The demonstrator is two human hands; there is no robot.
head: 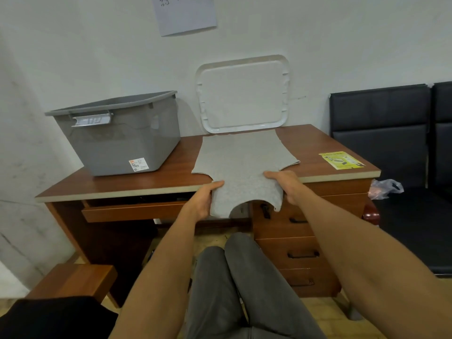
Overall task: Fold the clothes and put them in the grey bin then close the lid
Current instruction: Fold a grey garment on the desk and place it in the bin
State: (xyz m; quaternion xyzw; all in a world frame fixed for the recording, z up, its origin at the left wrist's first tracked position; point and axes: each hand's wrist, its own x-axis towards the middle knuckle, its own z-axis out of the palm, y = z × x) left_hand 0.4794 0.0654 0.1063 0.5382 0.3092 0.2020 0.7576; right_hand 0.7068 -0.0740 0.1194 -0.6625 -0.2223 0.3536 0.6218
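Note:
A light grey T-shirt (241, 157) lies flat on the wooden desk (318, 148), its neck end hanging over the front edge. My left hand (201, 203) grips the shirt's left shoulder, thumb on top. My right hand (286, 184) grips the right shoulder in the same way. The grey bin (122, 135) stands open on the desk's left side, tilted slightly. Its white lid (242, 94) leans upright against the wall behind the shirt.
A yellow leaflet (341, 160) lies at the desk's right end. A black padded bench (391, 133) stands to the right, with a plastic bag (385, 189) beside the desk. A drawer (132, 211) under the desktop is pulled partly out. My legs are below.

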